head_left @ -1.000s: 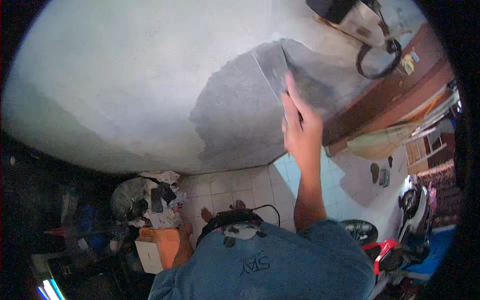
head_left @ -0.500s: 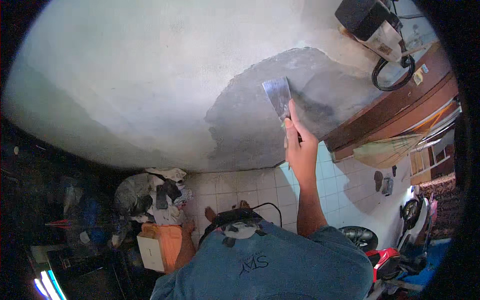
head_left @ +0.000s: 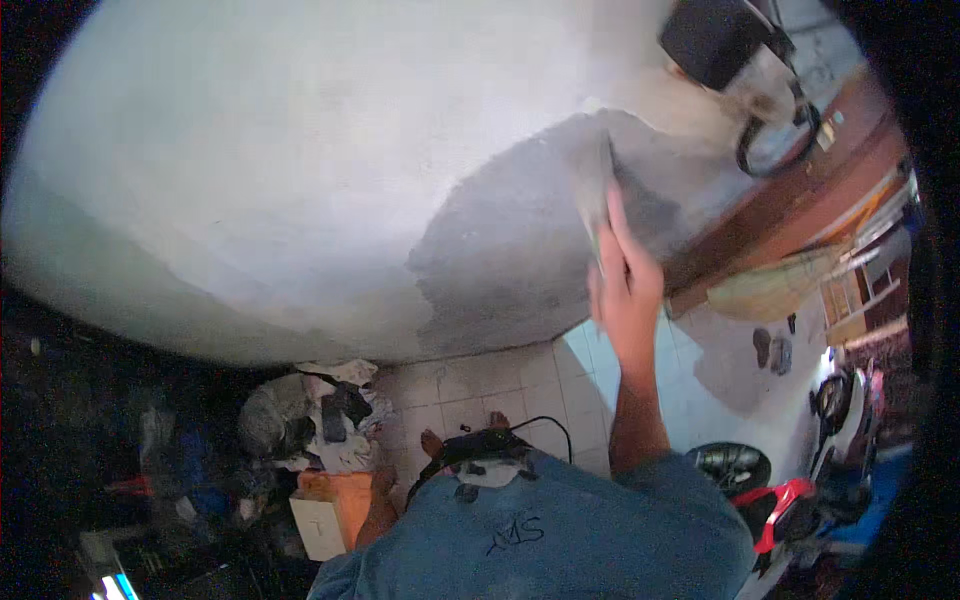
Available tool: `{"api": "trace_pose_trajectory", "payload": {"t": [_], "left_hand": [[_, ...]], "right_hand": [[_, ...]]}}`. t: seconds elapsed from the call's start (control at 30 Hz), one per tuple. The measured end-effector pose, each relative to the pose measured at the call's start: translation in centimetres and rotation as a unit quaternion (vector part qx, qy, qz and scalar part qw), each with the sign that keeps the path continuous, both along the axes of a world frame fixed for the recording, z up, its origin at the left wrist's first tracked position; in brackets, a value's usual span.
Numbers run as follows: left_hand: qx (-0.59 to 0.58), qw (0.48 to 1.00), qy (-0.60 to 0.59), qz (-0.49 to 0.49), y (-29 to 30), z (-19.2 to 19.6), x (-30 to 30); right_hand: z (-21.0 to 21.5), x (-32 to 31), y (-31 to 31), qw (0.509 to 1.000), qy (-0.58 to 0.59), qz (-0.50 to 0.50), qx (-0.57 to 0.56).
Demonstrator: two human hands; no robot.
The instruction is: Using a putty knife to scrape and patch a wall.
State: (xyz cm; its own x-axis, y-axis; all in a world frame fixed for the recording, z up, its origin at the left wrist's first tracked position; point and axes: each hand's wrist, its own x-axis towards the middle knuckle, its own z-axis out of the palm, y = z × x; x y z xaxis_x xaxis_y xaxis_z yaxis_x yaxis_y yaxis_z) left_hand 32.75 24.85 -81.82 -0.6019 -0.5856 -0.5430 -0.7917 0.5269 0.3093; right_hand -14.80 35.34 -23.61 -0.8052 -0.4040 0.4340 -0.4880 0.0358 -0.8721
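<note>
My right hand (head_left: 628, 285) is closed around a putty knife (head_left: 595, 195), its wide metal blade smeared by motion. The blade is over a dark grey patch (head_left: 490, 250) on the pale wall (head_left: 330, 150), near the patch's upper part; whether it touches the surface I cannot tell. My index finger stretches along the tool toward the blade. Low on the left, my left hand (head_left: 384, 478) hangs by an orange and white box (head_left: 322, 525); its fingers are too dim and small to make out.
A heap of cloths and rags (head_left: 325, 415) lies on the tiled floor (head_left: 500, 385) at the wall's foot. A black box (head_left: 712, 42) and a coiled black cable (head_left: 745, 150) hang at upper right beside a brown door frame (head_left: 780, 190). A red and black motorbike (head_left: 780, 510) stands at lower right.
My right hand has moved a little to the right with the putty knife, and the blade has turned more edge-on. The whole view has shifted slightly.
</note>
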Motion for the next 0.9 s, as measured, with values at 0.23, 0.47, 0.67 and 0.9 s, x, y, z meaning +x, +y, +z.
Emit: {"api": "trace_pose_trajectory", "payload": {"t": [0.23, 0.47, 0.67, 0.9], "left_hand": [[-0.006, 0.999, 0.038, -0.004, -2.3, -0.4, -2.1], [0.010, 0.999, 0.037, 0.019, -0.6, -1.1, -0.4], [0.027, 0.999, 0.014, 0.040, 1.1, -0.3, 1.2], [0.040, 0.998, 0.008, 0.043, 1.4, -0.4, 1.9]], "right_hand": [[-1.2, 3.3, 2.9, 0.996, -0.069, 0.031, 0.046], [3.7, 0.9, -2.5, 0.997, 0.067, 0.019, -0.015], [-1.1, 2.8, 2.8, 0.995, -0.080, 0.025, 0.055], [4.3, 1.4, -3.0, 0.993, 0.057, 0.044, -0.097]]}}
